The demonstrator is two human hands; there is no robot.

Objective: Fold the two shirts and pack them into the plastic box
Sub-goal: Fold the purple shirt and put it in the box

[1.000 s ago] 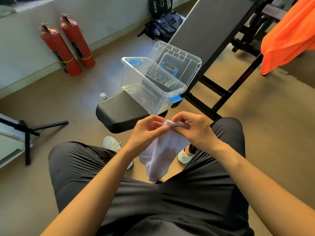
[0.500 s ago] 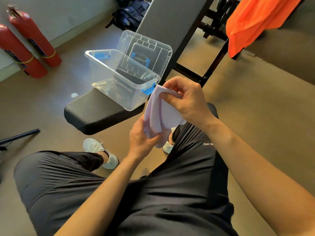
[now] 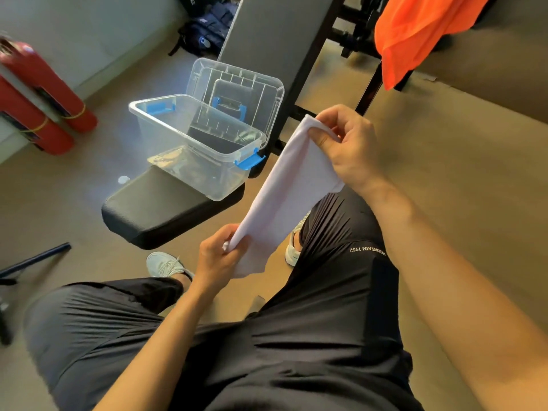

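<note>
A white shirt [image 3: 289,188], folded into a long narrow strip, is stretched between my hands above my knees. My right hand [image 3: 345,149] pinches its upper end, and my left hand [image 3: 221,253] grips its lower end. The clear plastic box [image 3: 166,123] with blue latches stands open and looks empty on the black bench seat [image 3: 154,212], to the left of the shirt. Its lid [image 3: 237,87] leans upright behind it against the bench back. An orange shirt [image 3: 415,31] hangs over equipment at the top right.
Two red fire extinguishers [image 3: 38,105] lie by the wall at left. A dark bag [image 3: 207,31] sits on the floor at the back. A black metal frame [image 3: 367,87] stands behind the bench. My legs in dark shorts fill the foreground.
My hands have moved apart: the right one went up and right, the left one down, and the bunched white shirt is now pulled out into a long strip.
</note>
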